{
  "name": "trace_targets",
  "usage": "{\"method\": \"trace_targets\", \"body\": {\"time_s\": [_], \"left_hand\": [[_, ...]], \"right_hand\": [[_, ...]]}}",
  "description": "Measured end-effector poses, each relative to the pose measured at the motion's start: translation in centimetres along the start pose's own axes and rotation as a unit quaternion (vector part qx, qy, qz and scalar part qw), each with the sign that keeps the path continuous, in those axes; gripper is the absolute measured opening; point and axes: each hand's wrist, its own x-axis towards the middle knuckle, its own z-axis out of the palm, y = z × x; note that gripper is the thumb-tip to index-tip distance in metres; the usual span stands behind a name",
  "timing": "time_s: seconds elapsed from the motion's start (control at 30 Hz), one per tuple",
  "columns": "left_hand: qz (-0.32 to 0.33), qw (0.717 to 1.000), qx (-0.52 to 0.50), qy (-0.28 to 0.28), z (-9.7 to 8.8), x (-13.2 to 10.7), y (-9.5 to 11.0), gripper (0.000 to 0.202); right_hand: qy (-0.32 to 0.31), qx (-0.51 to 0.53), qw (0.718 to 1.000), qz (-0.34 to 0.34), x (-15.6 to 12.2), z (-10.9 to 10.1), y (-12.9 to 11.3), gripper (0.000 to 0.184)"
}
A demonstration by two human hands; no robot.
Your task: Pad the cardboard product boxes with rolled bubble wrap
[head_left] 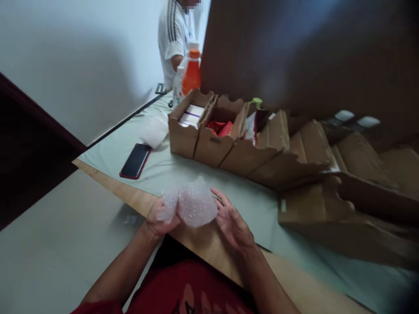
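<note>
A bundle of clear bubble wrap (pixel 197 204) is held up between my hands, just over the wooden front edge of the table. My left hand (pixel 163 220) is closed around its left end. At the right side, my right hand (pixel 231 221) has its fingers spread, with the fingertips at the edge of the bundle. Whether anything lies inside the wrap cannot be made out. A dark phone with a red rim (pixel 135 161) lies on the table beyond my left hand.
Cardboard bins (pixel 209 150) stand in a row along the back, some holding white boxes and red packets. Another cardboard bin (pixel 304 203) sits at right. More clear wrap (pixel 153 131), an orange bottle (pixel 192 74) and a person in a white shirt (pixel 168 39) are at the far end.
</note>
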Motion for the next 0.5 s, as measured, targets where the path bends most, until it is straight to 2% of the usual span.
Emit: {"method": "trace_targets", "body": {"time_s": [0.03, 0.07, 0.13, 0.17, 0.23, 0.3, 0.33, 0.4, 0.43, 0.5], "left_hand": [[-0.038, 0.995, -0.082, -0.039, 1.2, -0.9, 0.0, 0.047], [-0.088, 0.977, -0.179, -0.079, 2.1, -1.6, 0.0, 0.042], [-0.182, 0.911, -0.343, -0.138, 3.4, -2.3, 0.2, 0.035], [-0.216, 0.885, -0.384, -0.15, 3.8, -2.4, 0.3, 0.035], [-0.249, 0.871, -0.396, -0.152, 4.5, -2.2, 0.7, 0.043], [-0.256, 0.88, -0.377, -0.133, 5.3, -1.9, 1.3, 0.058], [-0.244, 0.902, -0.335, -0.123, 5.9, -1.8, 1.6, 0.064], [-0.186, 0.959, -0.186, -0.106, 7.4, -1.4, 2.2, 0.072], [-0.149, 0.978, -0.101, -0.101, 8.3, -1.2, 2.5, 0.071], [-0.089, 0.99, 0.031, -0.103, 9.9, -0.7, 2.7, 0.065]], "right_hand": [[-0.006, 0.033, 0.999, 0.018, -0.4, -0.2, -0.3, 0.087], [-0.001, 0.053, 0.998, 0.031, -1.0, -0.5, -0.5, 0.085], [0.042, 0.063, 0.997, 0.033, -2.5, -1.6, -1.0, 0.072], [0.074, 0.057, 0.995, 0.022, -3.4, -2.4, -1.1, 0.064], [0.142, 0.032, 0.989, -0.02, -5.2, -4.1, -1.2, 0.052], [0.205, -0.006, 0.977, -0.065, -6.8, -5.8, -1.2, 0.046], [0.229, -0.027, 0.97, -0.081, -7.5, -6.6, -1.1, 0.044], [0.264, -0.079, 0.955, -0.105, -8.6, -8.1, -1.0, 0.041], [0.28, -0.115, 0.946, -0.116, -9.1, -8.7, -0.9, 0.04], [0.318, -0.211, 0.914, -0.139, -9.8, -10.1, -0.8, 0.038]]}}
